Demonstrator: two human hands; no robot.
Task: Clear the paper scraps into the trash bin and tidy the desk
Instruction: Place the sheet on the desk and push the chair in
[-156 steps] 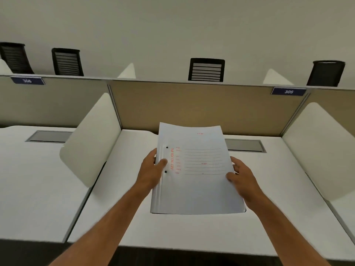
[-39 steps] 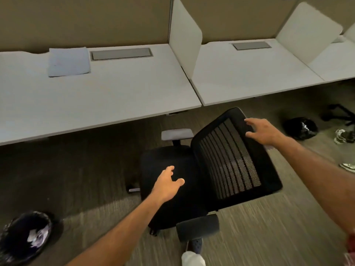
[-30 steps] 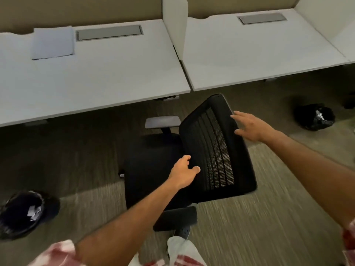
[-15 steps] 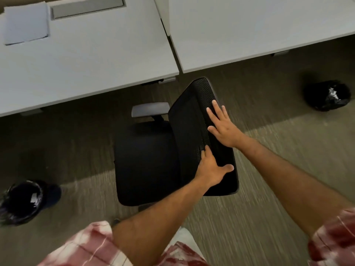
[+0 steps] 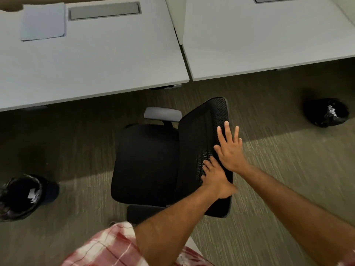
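A black office chair (image 5: 146, 164) stands on the carpet in front of the white desk (image 5: 96, 62), its mesh backrest (image 5: 199, 135) toward me. My left hand (image 5: 215, 179) grips the top edge of the backrest. My right hand (image 5: 230, 150) lies flat on the same edge, fingers spread, holding nothing. A pale blue folder (image 5: 43, 21) lies at the desk's far left corner. A black-lined trash bin (image 5: 21, 194) with white paper scraps inside stands on the floor at the left.
A second white desk (image 5: 269, 35) adjoins on the right, split off by a white divider (image 5: 175, 14). Another black-bagged bin (image 5: 326, 112) sits on the floor at the right. A grey cable hatch (image 5: 103, 10) is set into the left desk.
The folder I held with both hands now lies on the desk. My view has turned down to the chair. Both hands have come to rest on the top of its backrest.
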